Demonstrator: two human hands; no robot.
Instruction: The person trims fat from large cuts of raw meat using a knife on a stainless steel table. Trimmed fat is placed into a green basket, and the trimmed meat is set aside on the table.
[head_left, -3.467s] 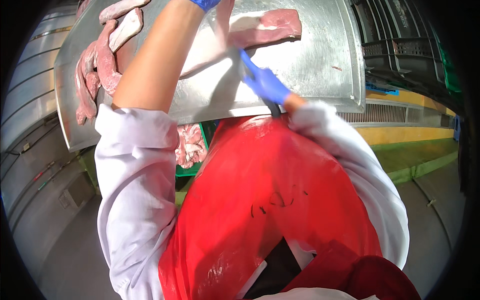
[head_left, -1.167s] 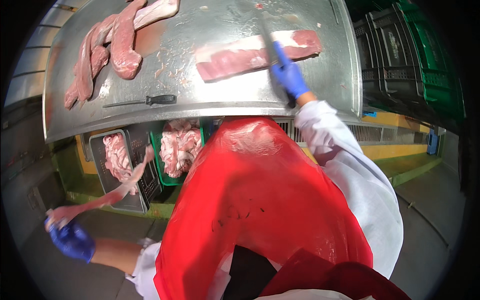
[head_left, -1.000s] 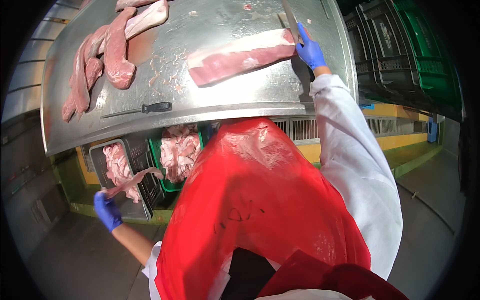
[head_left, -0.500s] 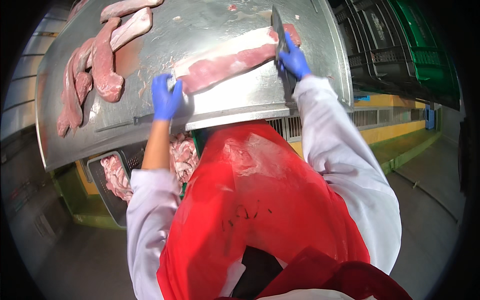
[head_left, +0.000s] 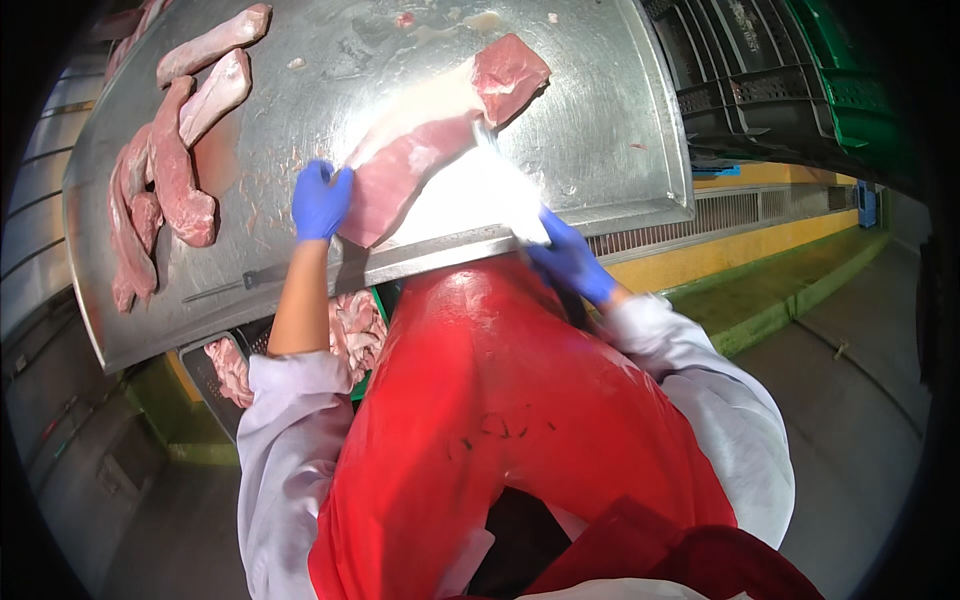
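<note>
Long pink slab of raw meat with a pale fatty edge (head_left: 432, 150), lying diagonally on the brushed steel worktable (head_left: 620, 130), near end at the table's front lip, far end toward the middle. Turned since half a second ago, when lying nearly parallel to the front edge. Left hand in a blue glove (head_left: 320, 200), fingers pressed flat against the slab's near end, pinning rather than pinching; a second earlier down by the trays below the table, now back on the meat. Right hand in a blue glove (head_left: 568, 258), closed around the handle of a steel-bladed knife (head_left: 500, 175), blade blurred by motion and laid along the slab's right flank; half a second ago raised at the slab's far end, now drawn back to the front edge. Probable reading: a trimming stroke along the slab under way, with the left hand steadying. Further off: trimmed pink strips of meat (head_left: 165, 170) at the table's left, a dark-handled tool (head_left: 240, 283) by the front edge, trays of meat scraps (head_left: 345, 325) below, red plastic apron (head_left: 500, 420) in the foreground.
</note>
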